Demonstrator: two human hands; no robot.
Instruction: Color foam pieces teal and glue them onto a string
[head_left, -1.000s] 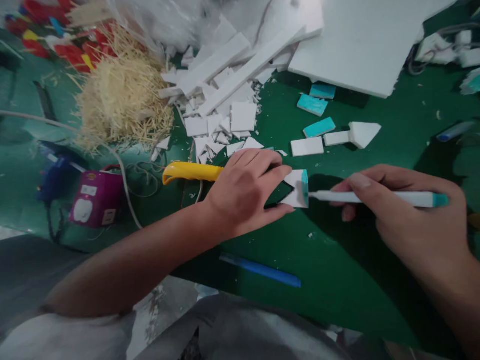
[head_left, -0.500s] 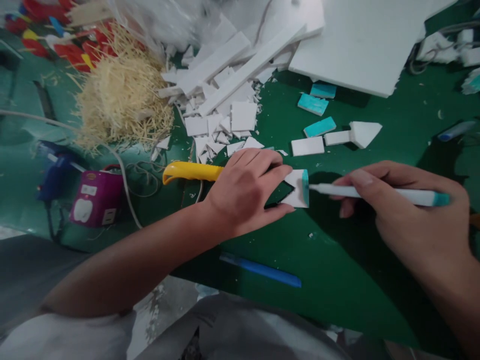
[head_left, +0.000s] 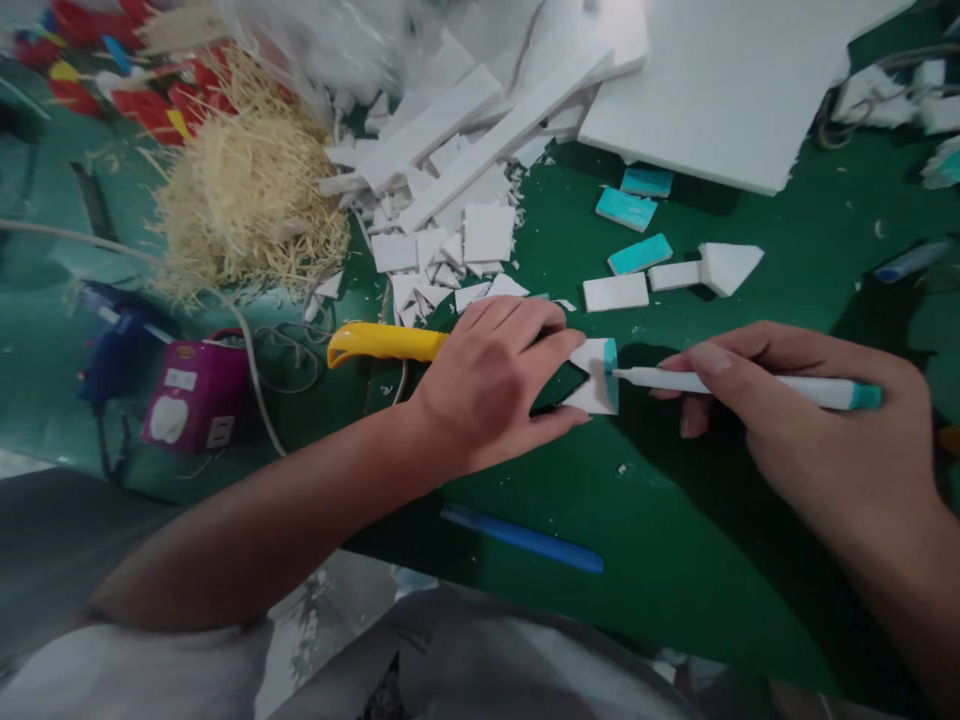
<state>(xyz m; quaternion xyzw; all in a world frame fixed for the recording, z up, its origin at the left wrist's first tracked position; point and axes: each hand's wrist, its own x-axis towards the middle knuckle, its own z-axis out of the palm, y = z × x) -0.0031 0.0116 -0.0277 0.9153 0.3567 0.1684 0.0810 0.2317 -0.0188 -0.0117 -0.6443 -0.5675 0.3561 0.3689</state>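
Note:
Between the thumb and fingers of my left hand (head_left: 487, 385) is a small white foam piece (head_left: 598, 398) with a V-shaped notch, held at its left side. Its right edge carries a teal strip. My right hand (head_left: 817, 430) grips a white marker (head_left: 667, 379) with a teal end, its tip touching or very close to that strip. From under my left hand sticks out a yellow handle (head_left: 386, 342); the rest of that tool is hidden. Teal-coloured foam blocks (head_left: 640, 254) and a white arrow-shaped foam piece (head_left: 729, 268) lie beyond the marker.
White foam scraps (head_left: 487, 232) and a large foam board (head_left: 697, 95) cover the back. Farther left are a straw heap (head_left: 251, 195), a purple box (head_left: 196, 395) and a blue glue gun (head_left: 116, 340) with cords. A blue pen-like stick (head_left: 525, 538) lies near the front edge.
The marker has shifted slightly left, its tip now over the teal edge, with more teal showing near the top. My left hand and the foam piece stay in place.

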